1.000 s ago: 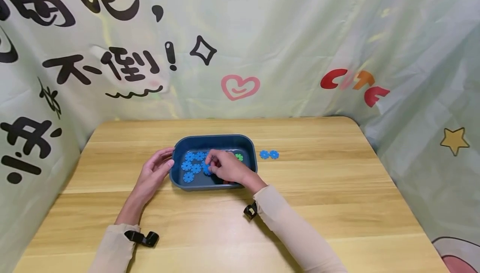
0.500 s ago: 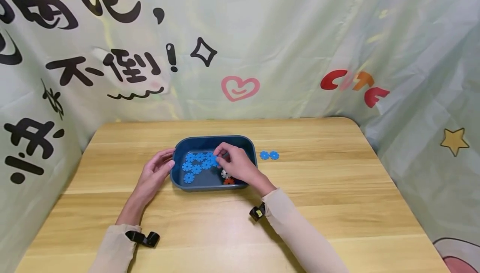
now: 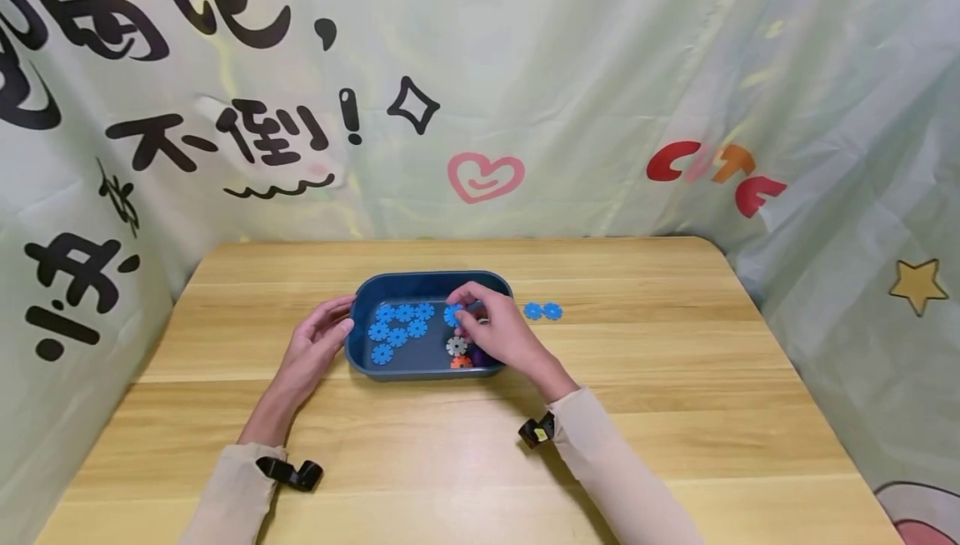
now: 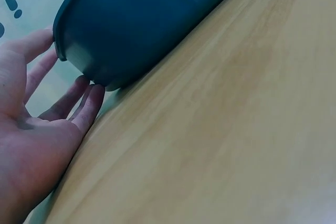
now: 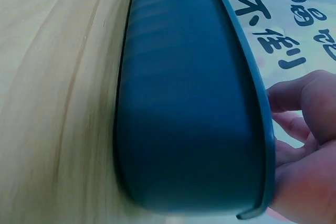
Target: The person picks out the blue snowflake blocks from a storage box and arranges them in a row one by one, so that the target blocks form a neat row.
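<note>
A dark blue tray [image 3: 420, 373] stands on the table; in it several blue notched plastic discs [image 3: 397, 337] lie grouped at the left. My right hand [image 3: 498, 330] reaches over the tray's right part and pinches a blue notched disc [image 3: 452, 315] between thumb and fingers. Below that hand are a white disc [image 3: 457, 346], an orange disc [image 3: 461, 362] and purple pieces, partly covered by it. My left hand [image 3: 318, 341] rests its fingers against the tray's left end; in the left wrist view its fingertips [image 4: 96, 92] touch the outer wall low down. The tray's wall hides the pieces in both wrist views.
Two blue notched discs [image 3: 542, 311] lie side by side on the wooden table [image 3: 675, 412], just right of the tray. A printed cloth [image 3: 585, 95] hangs behind the table and along its sides. Each sleeve carries a black wrist camera [image 3: 291, 472].
My right hand has moved right inside the tray with the blue disc, away from the blue group, uncovering the white and orange discs. My left hand stays at the tray's left end.
</note>
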`<state>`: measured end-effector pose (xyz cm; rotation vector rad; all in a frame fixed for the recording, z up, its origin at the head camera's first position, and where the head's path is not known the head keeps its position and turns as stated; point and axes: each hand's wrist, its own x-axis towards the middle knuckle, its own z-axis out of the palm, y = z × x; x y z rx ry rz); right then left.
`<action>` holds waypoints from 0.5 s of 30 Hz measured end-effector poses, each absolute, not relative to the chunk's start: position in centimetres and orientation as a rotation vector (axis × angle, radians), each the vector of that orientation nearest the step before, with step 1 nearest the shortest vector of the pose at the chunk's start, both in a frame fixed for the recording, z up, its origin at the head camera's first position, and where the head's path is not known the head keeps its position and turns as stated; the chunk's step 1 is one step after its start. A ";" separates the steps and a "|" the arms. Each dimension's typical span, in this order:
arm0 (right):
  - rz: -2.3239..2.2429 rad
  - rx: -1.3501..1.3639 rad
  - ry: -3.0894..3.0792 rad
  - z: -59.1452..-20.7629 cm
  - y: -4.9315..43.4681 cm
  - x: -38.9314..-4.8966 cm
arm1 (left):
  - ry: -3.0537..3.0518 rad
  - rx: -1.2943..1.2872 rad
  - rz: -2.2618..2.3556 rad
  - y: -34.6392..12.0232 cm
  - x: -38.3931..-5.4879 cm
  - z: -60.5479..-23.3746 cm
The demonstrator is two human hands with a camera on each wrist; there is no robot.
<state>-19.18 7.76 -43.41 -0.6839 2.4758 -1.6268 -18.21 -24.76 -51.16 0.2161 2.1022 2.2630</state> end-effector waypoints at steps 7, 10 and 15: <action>-1.689 -0.618 2.418 -43.4 9.3 -18.8 | 2.131 0.230 2.252 -24.7 -18.2 -51.1; -1.699 -0.585 2.421 -43.2 9.9 -18.7 | 2.143 0.238 2.247 -24.7 -18.2 -51.2; -1.688 -0.572 2.460 -42.7 10.7 -18.5 | 2.144 0.247 2.248 -24.8 -18.1 -51.3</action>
